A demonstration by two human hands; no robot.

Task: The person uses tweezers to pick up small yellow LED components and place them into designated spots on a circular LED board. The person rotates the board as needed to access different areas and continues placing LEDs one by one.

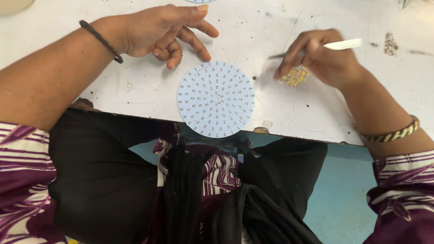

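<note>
Between both hands, round board (215, 99); left grip (169, 29) released, right grip (316, 56) grasping tweezers (343, 44).

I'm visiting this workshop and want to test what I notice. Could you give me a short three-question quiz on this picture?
1. True or false: the round white board hangs partly over the near edge of the table.
2. Which hand holds the slim white-handled tool? A) left hand B) right hand C) neither
3. Fill in: a small yellowish pile of tiny parts lies just under the ______ hand.

Key
1. True: its lower rim passes the table edge.
2. B: the right hand grips it, while the left hand rests empty on the table just above the board.
3. right
</note>
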